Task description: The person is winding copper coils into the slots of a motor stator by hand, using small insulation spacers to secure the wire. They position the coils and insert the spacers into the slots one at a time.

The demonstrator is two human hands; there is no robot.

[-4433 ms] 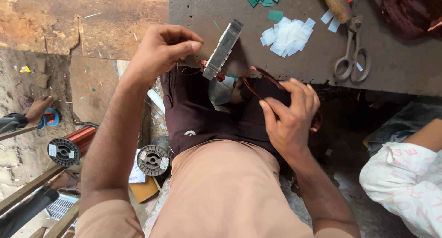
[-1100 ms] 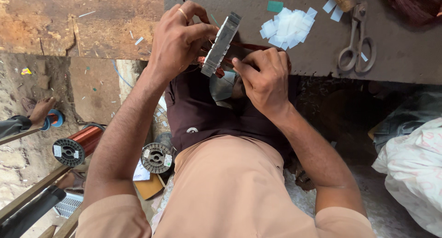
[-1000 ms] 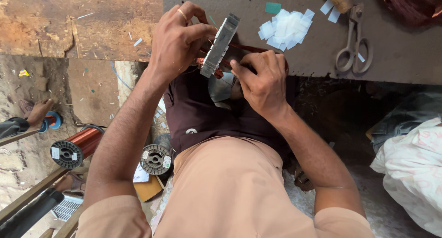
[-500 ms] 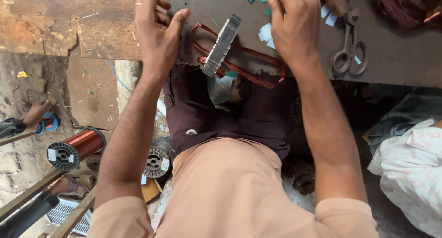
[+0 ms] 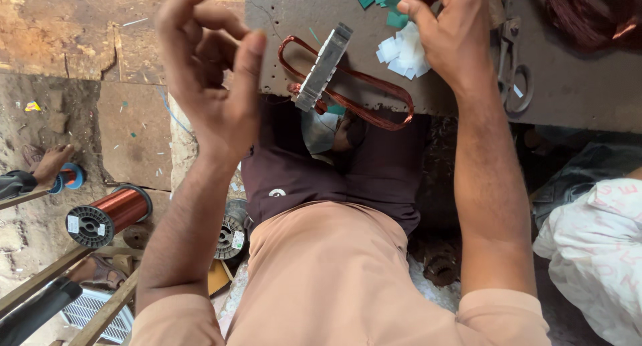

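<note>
Stator core [image 5: 324, 67] stood at the bench edge, long axis running 1 to 7 o'clock. Both hands were off it: left hand [image 5: 212, 72] half-curled and empty at its 9, right hand [image 5: 448, 32] reaching the white paper slips [image 5: 403, 52] at its 2.

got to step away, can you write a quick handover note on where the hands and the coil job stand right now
Left hand: raised, open, holds nothing.
Right hand: at the white paper slips on the dark work board, grip hidden.
Metal core stands tilted at the board's edge with a copper wire coil looped through it; nobody holds it.
Scissors lie right of the slips; a copper wire spool is on the floor.
Done: coil sits in the core.
Left: slips seemingly not yet placed.
</note>
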